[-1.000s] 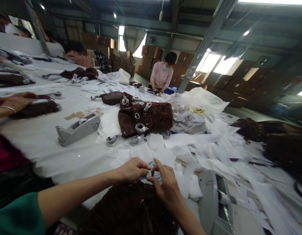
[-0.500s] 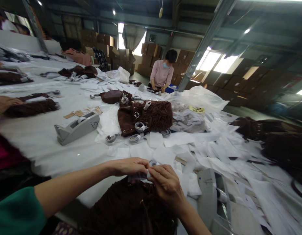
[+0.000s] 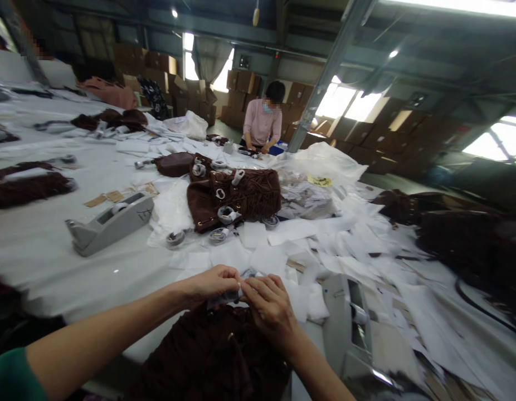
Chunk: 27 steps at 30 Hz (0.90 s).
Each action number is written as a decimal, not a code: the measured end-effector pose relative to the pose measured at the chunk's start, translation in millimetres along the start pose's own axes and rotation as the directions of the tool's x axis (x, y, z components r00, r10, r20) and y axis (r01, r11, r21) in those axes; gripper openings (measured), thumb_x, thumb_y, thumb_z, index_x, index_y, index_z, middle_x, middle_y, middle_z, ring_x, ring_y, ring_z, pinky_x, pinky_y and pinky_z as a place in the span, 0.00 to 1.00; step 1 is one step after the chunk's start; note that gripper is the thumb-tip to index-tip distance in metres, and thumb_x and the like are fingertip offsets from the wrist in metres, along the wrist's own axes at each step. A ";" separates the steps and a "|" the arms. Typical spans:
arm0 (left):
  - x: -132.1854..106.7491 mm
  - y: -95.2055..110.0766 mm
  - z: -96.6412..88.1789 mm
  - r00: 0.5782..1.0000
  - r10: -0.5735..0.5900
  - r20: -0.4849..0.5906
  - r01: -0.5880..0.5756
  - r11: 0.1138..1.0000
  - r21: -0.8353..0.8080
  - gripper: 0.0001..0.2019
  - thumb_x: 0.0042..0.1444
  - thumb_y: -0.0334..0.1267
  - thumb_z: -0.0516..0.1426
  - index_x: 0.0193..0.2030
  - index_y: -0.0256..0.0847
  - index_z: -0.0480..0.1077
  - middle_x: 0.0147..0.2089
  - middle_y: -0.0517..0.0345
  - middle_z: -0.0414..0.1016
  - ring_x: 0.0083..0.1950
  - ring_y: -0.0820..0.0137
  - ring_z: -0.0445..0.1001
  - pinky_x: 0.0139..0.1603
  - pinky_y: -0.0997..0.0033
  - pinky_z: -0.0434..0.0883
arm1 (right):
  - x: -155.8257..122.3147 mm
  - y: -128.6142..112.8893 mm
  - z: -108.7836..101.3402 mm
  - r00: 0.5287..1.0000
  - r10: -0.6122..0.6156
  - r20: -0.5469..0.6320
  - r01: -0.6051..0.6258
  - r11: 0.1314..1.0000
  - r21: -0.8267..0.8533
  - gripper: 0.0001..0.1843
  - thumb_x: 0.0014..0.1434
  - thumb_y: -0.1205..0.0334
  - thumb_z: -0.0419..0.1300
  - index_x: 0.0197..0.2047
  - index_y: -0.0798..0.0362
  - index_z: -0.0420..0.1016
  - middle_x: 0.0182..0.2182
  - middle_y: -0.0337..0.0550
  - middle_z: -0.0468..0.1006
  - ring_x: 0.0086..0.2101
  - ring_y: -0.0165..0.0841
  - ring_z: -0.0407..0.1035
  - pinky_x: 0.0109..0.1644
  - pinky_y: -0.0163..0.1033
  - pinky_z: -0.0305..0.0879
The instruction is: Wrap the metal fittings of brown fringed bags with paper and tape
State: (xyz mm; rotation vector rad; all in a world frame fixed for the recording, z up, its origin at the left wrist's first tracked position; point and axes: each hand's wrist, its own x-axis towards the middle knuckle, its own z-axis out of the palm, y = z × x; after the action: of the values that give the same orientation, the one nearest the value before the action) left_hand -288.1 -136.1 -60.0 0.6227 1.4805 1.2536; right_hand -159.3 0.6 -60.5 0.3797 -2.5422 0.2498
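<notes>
Brown bag lies below; left hand and right hand, fingers curled, fingertips meeting, pinch a pale wrapped piece; forearms angle inward.

At the lower centre of the frame, a small wrapped piece is held by the left hand and the right hand above a dark bag. A grey tape dispenser is seen at middle left, a fringed bag in the centre.
</notes>
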 end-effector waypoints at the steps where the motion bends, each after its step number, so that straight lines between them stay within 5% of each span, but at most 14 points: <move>1: -1.1 -1.9 3.1 0.999 0.036 -0.027 -0.035 0.998 0.051 0.08 0.46 0.41 0.55 0.30 0.39 0.66 0.22 0.67 0.63 0.20 0.77 0.59 0.21 0.78 0.56 | -3.8 -3.0 -1.4 0.999 0.030 0.011 -0.030 1.000 -0.009 0.13 0.63 0.68 0.55 0.51 0.51 0.72 0.39 0.45 0.79 0.40 0.34 0.71 0.49 0.44 0.60; 4: -4.5 -7.6 7.7 0.985 0.157 -0.077 -0.140 0.971 0.192 0.10 0.49 0.44 0.55 0.28 0.38 0.66 0.23 0.66 0.63 0.25 0.75 0.60 0.24 0.78 0.56 | -28.9 0.1 -20.8 0.975 0.221 -0.015 -0.221 0.975 -0.017 0.14 0.63 0.63 0.56 0.52 0.51 0.72 0.41 0.46 0.79 0.43 0.36 0.71 0.52 0.44 0.60; 6: -5.6 -11.6 6.6 0.983 0.165 -0.075 -0.144 0.963 0.227 0.13 0.51 0.47 0.54 0.29 0.38 0.67 0.23 0.65 0.63 0.26 0.74 0.61 0.25 0.77 0.57 | -61.1 10.5 -48.9 0.861 0.486 -0.152 -0.493 0.870 -0.015 0.15 0.63 0.58 0.55 0.51 0.52 0.73 0.44 0.49 0.78 0.45 0.38 0.70 0.53 0.45 0.61; 7: -5.7 -14.1 5.6 0.984 0.164 -0.070 -0.143 0.960 0.240 0.13 0.52 0.48 0.54 0.30 0.38 0.68 0.24 0.65 0.64 0.26 0.73 0.61 0.25 0.77 0.57 | -80.9 16.1 -66.0 0.740 0.629 -0.240 -0.647 0.763 0.006 0.17 0.63 0.55 0.55 0.50 0.53 0.74 0.44 0.50 0.78 0.46 0.40 0.70 0.52 0.46 0.62; 9: -5.4 -19.7 4.0 0.981 0.185 -0.060 -0.163 0.949 0.268 0.14 0.54 0.49 0.53 0.32 0.39 0.69 0.26 0.64 0.66 0.28 0.72 0.63 0.27 0.76 0.59 | -122.1 25.4 -99.8 0.407 0.851 -0.332 -0.881 0.462 0.104 0.21 0.61 0.48 0.53 0.44 0.54 0.78 0.43 0.51 0.79 0.45 0.43 0.71 0.50 0.47 0.64; 11: -4.6 -25.3 3.7 0.974 0.224 -0.047 -0.200 0.933 0.300 0.16 0.55 0.50 0.52 0.35 0.39 0.70 0.29 0.61 0.70 0.30 0.70 0.66 0.30 0.75 0.62 | -156.0 30.2 -124.4 0.128 0.963 -0.237 -0.962 0.179 0.205 0.27 0.56 0.41 0.54 0.39 0.56 0.80 0.39 0.52 0.81 0.44 0.47 0.72 0.50 0.49 0.65; 13: -4.1 -28.9 4.4 0.964 0.260 -0.052 -0.228 0.914 0.335 0.16 0.56 0.51 0.52 0.38 0.39 0.71 0.33 0.59 0.73 0.33 0.68 0.68 0.33 0.73 0.64 | -174.7 29.2 -135.3 -0.006 0.996 -0.085 -0.958 0.019 0.288 0.30 0.53 0.37 0.56 0.35 0.57 0.82 0.37 0.53 0.81 0.44 0.48 0.72 0.50 0.48 0.64; 19: -10.2 -29.0 8.2 0.926 0.367 -0.093 -0.280 0.829 0.485 0.16 0.56 0.51 0.51 0.40 0.42 0.72 0.36 0.59 0.76 0.37 0.65 0.72 0.38 0.71 0.67 | -163.4 19.2 -128.1 0.017 0.990 0.143 -0.866 -0.057 0.498 0.26 0.40 0.40 0.67 0.30 0.57 0.82 0.28 0.47 0.80 0.33 0.39 0.72 0.38 0.38 0.65; 24: -11.4 -40.6 7.6 0.896 0.429 -0.115 -0.295 0.769 0.568 0.18 0.58 0.52 0.50 0.45 0.43 0.70 0.43 0.57 0.77 0.45 0.62 0.73 0.43 0.71 0.68 | -168.8 13.4 -128.3 0.024 0.997 -0.069 -0.834 0.058 0.549 0.22 0.38 0.43 0.69 0.23 0.57 0.81 0.26 0.46 0.79 0.32 0.37 0.71 0.37 0.37 0.64; 27: -9.4 -48.5 6.2 0.893 0.427 -0.144 -0.276 0.770 0.576 0.19 0.58 0.53 0.50 0.47 0.44 0.70 0.48 0.56 0.76 0.48 0.60 0.73 0.44 0.71 0.69 | -181.5 -1.9 -123.3 -0.044 0.982 -0.183 -0.821 0.069 0.567 0.21 0.37 0.45 0.69 0.26 0.56 0.81 0.30 0.47 0.80 0.35 0.39 0.71 0.38 0.38 0.65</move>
State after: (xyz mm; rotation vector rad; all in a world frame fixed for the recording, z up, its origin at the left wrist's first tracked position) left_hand -268.5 -157.2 -100.5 1.1994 2.0466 1.2288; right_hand 49.1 69.3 -57.5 -1.3389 -1.6536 1.0876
